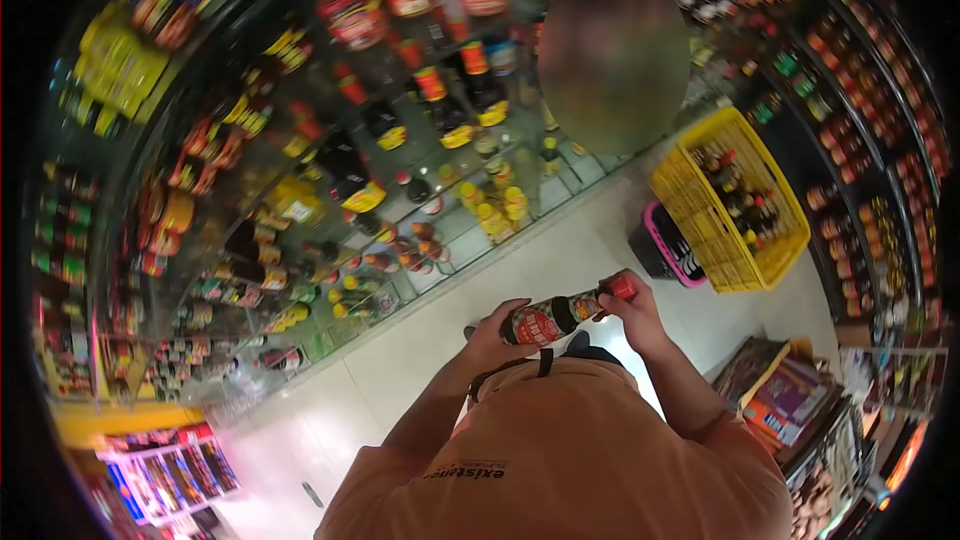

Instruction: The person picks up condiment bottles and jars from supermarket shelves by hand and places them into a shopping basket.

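A dark sauce bottle (pixel 548 320) with a red and patterned label lies sideways in front of my waist, its red cap to the right. My left hand (pixel 496 334) is closed round the base end of the bottle. At the other end, my right hand (pixel 630 310) is closed round the neck, just under the red cap (pixel 623 286). Both hands are held over the pale tiled floor, close to my shirt.
A long shelf unit (pixel 430 290) with bottles and jars runs along the left and front. To the right stand a yellow basket (pixel 690 225) holding several bottles, a black and pink basket (pixel 668 245), and cardboard boxes (pixel 785 400). More shelves (pixel 840 120) line the right side.
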Demonstrator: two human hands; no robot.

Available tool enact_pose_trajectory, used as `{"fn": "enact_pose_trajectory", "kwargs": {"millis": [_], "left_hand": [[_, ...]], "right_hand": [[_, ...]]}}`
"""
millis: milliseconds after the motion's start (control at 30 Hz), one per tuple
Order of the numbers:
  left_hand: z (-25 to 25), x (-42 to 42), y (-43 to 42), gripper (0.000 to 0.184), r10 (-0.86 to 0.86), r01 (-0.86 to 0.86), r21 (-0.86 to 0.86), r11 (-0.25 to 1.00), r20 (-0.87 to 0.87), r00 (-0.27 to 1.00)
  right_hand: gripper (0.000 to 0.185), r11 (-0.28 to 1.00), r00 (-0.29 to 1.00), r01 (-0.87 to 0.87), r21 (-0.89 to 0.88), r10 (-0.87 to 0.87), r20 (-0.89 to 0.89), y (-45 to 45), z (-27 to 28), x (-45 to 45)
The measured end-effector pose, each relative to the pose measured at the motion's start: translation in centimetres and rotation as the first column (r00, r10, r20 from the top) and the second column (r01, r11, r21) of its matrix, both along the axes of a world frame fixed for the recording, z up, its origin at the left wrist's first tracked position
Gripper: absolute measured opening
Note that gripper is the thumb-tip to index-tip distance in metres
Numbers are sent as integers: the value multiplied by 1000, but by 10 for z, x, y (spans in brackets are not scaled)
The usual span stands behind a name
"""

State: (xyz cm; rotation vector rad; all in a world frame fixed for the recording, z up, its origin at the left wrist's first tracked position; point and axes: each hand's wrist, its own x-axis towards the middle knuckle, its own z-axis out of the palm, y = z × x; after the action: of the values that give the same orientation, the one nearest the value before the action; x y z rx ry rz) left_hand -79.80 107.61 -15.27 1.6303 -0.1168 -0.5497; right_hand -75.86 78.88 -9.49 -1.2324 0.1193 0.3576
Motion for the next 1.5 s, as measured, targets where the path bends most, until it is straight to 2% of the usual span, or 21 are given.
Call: {"fn": "enact_pose_trajectory", "kwargs": {"millis": [33,67,300,400,467,500,567,600,767,900,967,1033,1100,1167,1233,1267,1333,1367,1400,1467,1500], "left_hand": [[-5,1,-17,86,9,-19,-183,983,-52,999],[-10,2,-34,80,-6,-10,-254,967,-64,998],[-3,8,-98,77,-11,-10,-292,957,-72,997],[3,18,-103,79,6,-27,-236,971,-88,996],[4,28,-105,77,14,-36,79,996,265,964],[9,35,-108,77,-5,-15,71,997,273,962],[25,49,-115,73,-72,-116,274,955,591,803],[28,55,-118,69,-61,-164,281,946,648,759],[21,86,-111,69,-49,-218,314,924,663,747],[18,117,-103,72,-53,-214,309,927,670,741],[9,132,-99,73,-64,-208,294,933,704,707],[6,149,-90,74,-106,-248,378,892,708,698],[5,161,-78,76,-44,-241,372,897,616,786],[-16,166,-55,70,11,-228,430,874,451,892],[-45,163,-35,69,46,-277,433,858,471,881],[-61,159,-26,68,104,-308,488,817,401,910],[-90,142,-16,67,164,-327,552,767,324,932],[-103,131,-14,66,225,-307,632,712,208,952],[-117,119,-14,65,292,-273,704,656,97,951],[-145,89,-20,65,331,-275,714,643,64,941],[-158,75,-28,64,369,-249,738,627,0,929]], "right_hand": [[24,999,999,32,2,-32,0,-20,0,-3],[24,999,999,43,3,-43,-3,-39,1,-6],[28,996,996,88,22,-87,-34,-105,-4,-10],[30,998,995,36,-41,-40,-90,-119,-11,-4],[38,996,977,-43,-73,27,-211,-130,-12,4],[38,997,979,-21,-81,4,-204,-133,-11,9],[42,993,937,-103,-57,78,-340,-137,-9,21],[43,985,930,-133,-110,86,-356,-135,-11,29],[39,977,925,-181,-112,131,-356,-129,-8,71],[32,993,964,-103,-51,87,-253,-120,2,105],[26,990,998,-43,-133,36,-54,-119,8,120],[20,968,998,39,-249,-23,67,-127,14,137],[18,915,988,123,-384,-77,132,-157,9,156],[18,833,955,294,-468,-245,164,-195,-4,174],[21,709,901,431,-557,-313,299,-228,7,190],[21,714,903,427,-555,-312,294,-243,8,200],[25,366,814,579,-729,-308,492,-274,5,218],[25,372,816,576,-728,-310,487,-290,1,227],[30,294,822,565,-771,-286,492,-306,-5,236],[38,166,839,520,-838,-286,463,-335,-20,255],[38,173,839,519,-837,-288,461,-351,-33,266]]}}
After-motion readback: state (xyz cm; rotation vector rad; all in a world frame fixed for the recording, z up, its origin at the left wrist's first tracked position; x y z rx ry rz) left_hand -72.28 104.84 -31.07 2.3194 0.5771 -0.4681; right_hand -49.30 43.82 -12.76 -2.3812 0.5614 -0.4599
